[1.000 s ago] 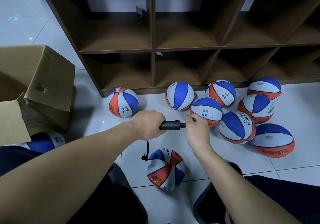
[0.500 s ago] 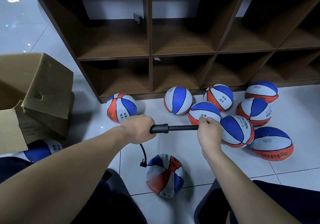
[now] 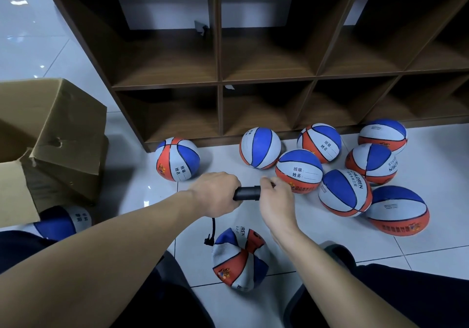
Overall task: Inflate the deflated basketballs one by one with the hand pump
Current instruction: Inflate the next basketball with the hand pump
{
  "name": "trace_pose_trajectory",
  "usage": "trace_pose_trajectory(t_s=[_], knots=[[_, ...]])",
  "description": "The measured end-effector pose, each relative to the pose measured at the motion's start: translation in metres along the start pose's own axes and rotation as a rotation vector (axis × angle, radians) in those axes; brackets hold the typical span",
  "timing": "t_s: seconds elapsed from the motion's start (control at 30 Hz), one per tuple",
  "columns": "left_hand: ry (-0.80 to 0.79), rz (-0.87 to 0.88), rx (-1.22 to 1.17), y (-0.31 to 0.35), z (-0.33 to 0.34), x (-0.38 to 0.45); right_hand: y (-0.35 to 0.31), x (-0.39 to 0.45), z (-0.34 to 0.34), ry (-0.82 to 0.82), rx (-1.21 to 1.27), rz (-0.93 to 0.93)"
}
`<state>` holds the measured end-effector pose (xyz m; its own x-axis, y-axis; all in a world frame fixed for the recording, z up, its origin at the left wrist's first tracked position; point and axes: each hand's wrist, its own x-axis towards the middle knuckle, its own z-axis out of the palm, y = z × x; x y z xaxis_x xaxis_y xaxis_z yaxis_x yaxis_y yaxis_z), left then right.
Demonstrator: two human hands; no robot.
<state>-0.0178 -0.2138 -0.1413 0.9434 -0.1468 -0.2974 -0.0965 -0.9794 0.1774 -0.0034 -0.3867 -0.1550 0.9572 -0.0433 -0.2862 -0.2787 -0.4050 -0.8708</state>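
My left hand grips the barrel of a black hand pump, held level above the floor. My right hand is closed on the pump's handle end, pressed up against the barrel so no rod shows. A thin black hose drops from the pump to a crumpled red, white and blue basketball lying on the tiles between my knees. Several round, full basketballs lie on the floor beyond my hands, most to the right, one to the left.
A dark wooden cubby shelf stands behind the balls. An open cardboard box sits at the left, with another blue and white ball below it. My dark trouser legs fill the bottom corners.
Half a second ago the pump rod was drawn out to the right; now my right hand has pushed it fully back in, next to my left hand.
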Motion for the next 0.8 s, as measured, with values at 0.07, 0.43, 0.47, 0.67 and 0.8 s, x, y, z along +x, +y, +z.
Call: trace_pose_trajectory(t_s=[0.07,0.43,0.47,0.67,0.8], knots=[[0.003,0.007,-0.007,-0.001,0.001,0.000,0.001,0.002,0.001,-0.022,0.000,0.008],[-0.020,0.019,0.003,-0.018,0.002,-0.001,0.004,0.012,-0.011,-0.117,-0.062,0.048],[-0.029,0.007,0.001,-0.022,0.002,-0.001,0.005,0.015,-0.015,-0.101,-0.051,0.061],[-0.078,-0.048,-0.100,-0.046,-0.002,-0.005,0.002,0.037,-0.050,0.029,0.070,0.167],[-0.067,-0.041,-0.099,-0.042,-0.003,-0.004,0.000,0.038,-0.054,0.099,0.115,0.175]])
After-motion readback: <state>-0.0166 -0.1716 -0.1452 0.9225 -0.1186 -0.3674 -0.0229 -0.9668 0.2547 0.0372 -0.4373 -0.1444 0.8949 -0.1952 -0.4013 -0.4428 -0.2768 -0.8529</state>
